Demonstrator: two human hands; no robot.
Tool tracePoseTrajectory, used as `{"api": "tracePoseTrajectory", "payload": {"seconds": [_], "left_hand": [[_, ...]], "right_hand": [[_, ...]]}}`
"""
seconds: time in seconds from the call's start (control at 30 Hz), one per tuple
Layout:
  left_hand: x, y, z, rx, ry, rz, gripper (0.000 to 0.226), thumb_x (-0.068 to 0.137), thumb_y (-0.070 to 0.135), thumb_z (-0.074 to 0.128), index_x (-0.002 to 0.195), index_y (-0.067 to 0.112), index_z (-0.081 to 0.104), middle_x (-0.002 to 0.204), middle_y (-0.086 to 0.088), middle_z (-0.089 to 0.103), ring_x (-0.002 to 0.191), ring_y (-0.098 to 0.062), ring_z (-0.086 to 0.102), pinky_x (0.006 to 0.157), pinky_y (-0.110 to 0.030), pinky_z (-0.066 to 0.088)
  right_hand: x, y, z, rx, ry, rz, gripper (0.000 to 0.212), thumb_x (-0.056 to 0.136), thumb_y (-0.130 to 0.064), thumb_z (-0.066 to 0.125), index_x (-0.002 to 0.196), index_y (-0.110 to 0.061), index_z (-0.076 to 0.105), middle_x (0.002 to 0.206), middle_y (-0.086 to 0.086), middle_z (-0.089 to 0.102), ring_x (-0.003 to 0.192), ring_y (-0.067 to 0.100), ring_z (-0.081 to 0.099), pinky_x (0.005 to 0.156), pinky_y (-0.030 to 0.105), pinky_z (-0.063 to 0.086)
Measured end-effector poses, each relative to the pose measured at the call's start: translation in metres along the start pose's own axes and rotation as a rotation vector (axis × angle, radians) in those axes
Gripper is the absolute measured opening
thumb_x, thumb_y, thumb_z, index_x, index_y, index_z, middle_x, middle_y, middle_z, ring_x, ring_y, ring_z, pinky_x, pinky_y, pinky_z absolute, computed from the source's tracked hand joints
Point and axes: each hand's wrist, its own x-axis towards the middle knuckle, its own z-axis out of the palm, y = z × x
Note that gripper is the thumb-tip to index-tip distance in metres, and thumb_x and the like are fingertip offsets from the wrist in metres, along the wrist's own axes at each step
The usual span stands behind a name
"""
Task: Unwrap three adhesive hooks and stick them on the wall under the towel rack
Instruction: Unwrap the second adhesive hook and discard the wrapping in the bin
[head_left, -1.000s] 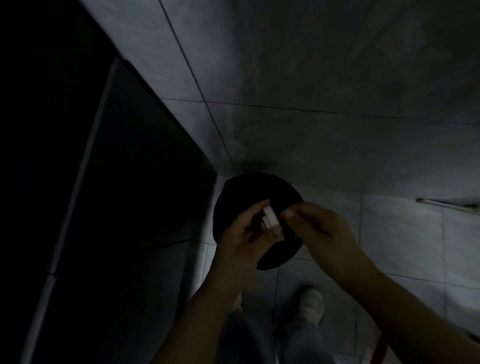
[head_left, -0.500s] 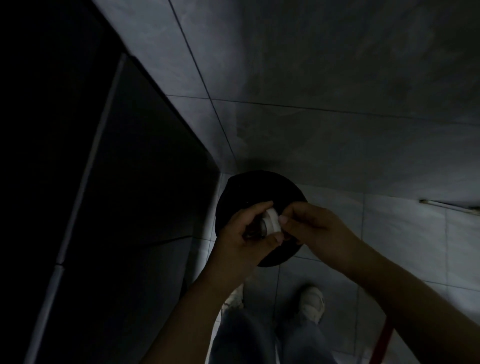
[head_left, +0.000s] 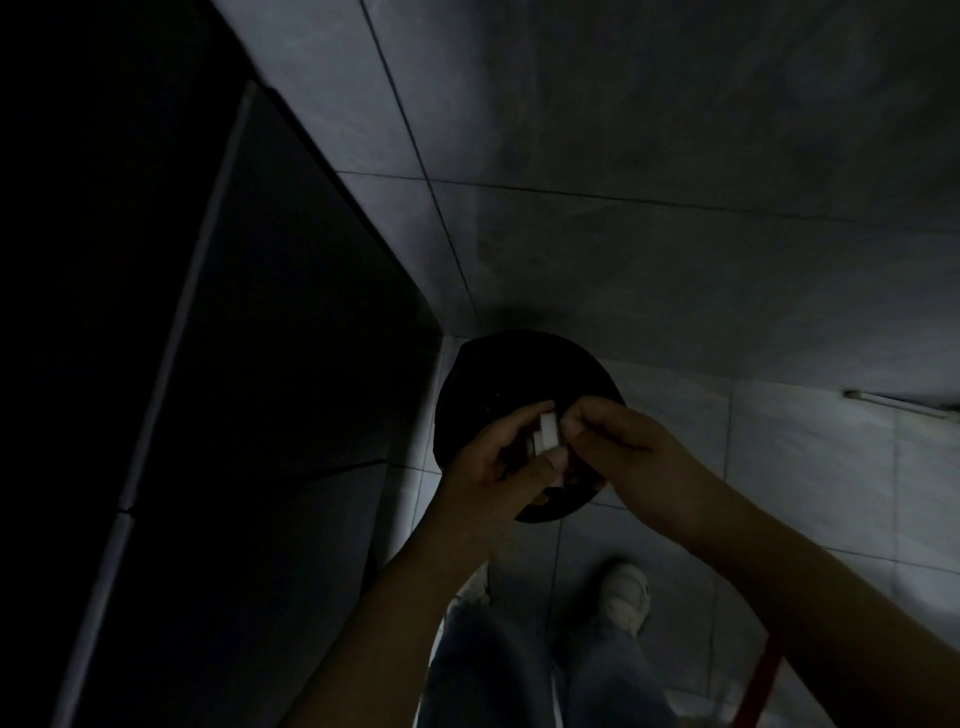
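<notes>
The left hand (head_left: 493, 467) pinches the small white hook (head_left: 548, 432) tight to keep it steady over the dark bin (head_left: 483, 384), so the right hand's (head_left: 623, 447) closed fingertips can pick at its wrap.

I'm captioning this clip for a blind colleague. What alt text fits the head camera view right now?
In a dim tiled room, a person's left hand and right hand pinch a small white adhesive hook between their fingertips. Below them a round black bin stands on the floor by the wall, and the person's light shoes show.
</notes>
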Motion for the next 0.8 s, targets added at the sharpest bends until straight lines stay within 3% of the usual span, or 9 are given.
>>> {"api": "tracePoseTrajectory", "payload": {"seconds": [0.07, 0.17, 0.3, 0.4, 0.5, 0.6, 0.7, 0.8], "left_hand": [[0.0, -0.001, 0.0, -0.052, 0.008, -0.025, 0.035, 0.089, 0.012, 0.06, 0.116, 0.034, 0.059, 0.119, 0.005, 0.067, 0.104, -0.005, 0.067, 0.075, -0.02, 0.057], [0.001, -0.003, -0.001, -0.141, 0.03, -0.064, 0.034, 0.089, 0.009, 0.059, 0.118, 0.027, 0.06, 0.124, -0.005, 0.067, 0.111, -0.019, 0.066, 0.082, -0.025, 0.059], [0.004, -0.002, -0.004, -0.219, 0.033, -0.077, 0.037, 0.085, 0.014, 0.061, 0.121, 0.021, 0.062, 0.124, -0.008, 0.067, 0.113, -0.024, 0.065, 0.085, -0.029, 0.058], [0.007, -0.003, -0.002, -0.262, 0.058, -0.067, 0.047, 0.075, 0.024, 0.064, 0.121, 0.02, 0.061, 0.126, -0.008, 0.066, 0.114, -0.024, 0.064, 0.086, -0.03, 0.057], [0.011, -0.007, 0.0, -0.299, 0.083, -0.073, 0.042, 0.08, 0.022, 0.062, 0.121, 0.018, 0.06, 0.124, -0.009, 0.065, 0.111, -0.023, 0.065, 0.084, -0.028, 0.057], [0.016, -0.014, 0.001, -0.377, 0.112, -0.09, 0.034, 0.08, 0.024, 0.06, 0.114, 0.021, 0.062, 0.112, -0.006, 0.069, 0.099, -0.017, 0.067, 0.075, -0.024, 0.058], [0.016, -0.02, 0.0, -0.456, 0.161, -0.093, 0.042, 0.068, 0.035, 0.064, 0.108, 0.025, 0.065, 0.107, -0.002, 0.071, 0.097, -0.015, 0.068, 0.07, -0.023, 0.058], [0.016, -0.026, -0.001, -0.523, 0.218, -0.092, 0.053, 0.066, 0.04, 0.066, 0.115, 0.021, 0.064, 0.117, -0.007, 0.069, 0.105, -0.021, 0.066, 0.073, -0.025, 0.058]], "right_hand": [[0.001, -0.001, 0.001, 0.011, 0.005, 0.002, 0.026, 0.095, -0.007, 0.044, 0.072, -0.008, 0.056, 0.056, -0.008, 0.06, 0.055, -0.004, 0.053, 0.056, 0.009, 0.041], [0.002, -0.003, 0.004, 0.035, 0.018, 0.024, 0.026, 0.095, -0.008, 0.044, 0.072, -0.009, 0.057, 0.058, -0.007, 0.059, 0.054, -0.003, 0.054, 0.055, 0.009, 0.042], [0.005, -0.001, 0.006, 0.013, 0.066, 0.053, 0.025, 0.096, -0.011, 0.044, 0.074, -0.009, 0.056, 0.059, -0.008, 0.056, 0.053, -0.004, 0.052, 0.053, 0.008, 0.041], [0.008, 0.001, 0.008, 0.033, 0.111, 0.083, 0.027, 0.096, -0.012, 0.046, 0.07, -0.012, 0.056, 0.051, -0.013, 0.057, 0.05, -0.005, 0.051, 0.052, 0.008, 0.04], [0.012, 0.004, 0.011, -0.007, 0.176, 0.111, 0.031, 0.094, -0.016, 0.048, 0.064, -0.019, 0.056, 0.051, -0.014, 0.057, 0.049, -0.006, 0.05, 0.054, 0.012, 0.039], [0.014, 0.009, 0.016, -0.052, 0.24, 0.145, 0.035, 0.093, -0.017, 0.05, 0.059, -0.024, 0.054, 0.048, -0.015, 0.057, 0.046, -0.006, 0.049, 0.055, 0.018, 0.036], [0.016, 0.016, 0.02, -0.077, 0.301, 0.174, 0.039, 0.092, -0.014, 0.05, 0.054, -0.024, 0.051, 0.043, -0.015, 0.052, 0.044, -0.003, 0.046, 0.054, 0.021, 0.033], [0.017, 0.023, 0.025, -0.082, 0.365, 0.199, 0.036, 0.09, -0.014, 0.05, 0.056, -0.023, 0.051, 0.046, -0.011, 0.05, 0.044, 0.001, 0.044, 0.045, 0.014, 0.036]]}}
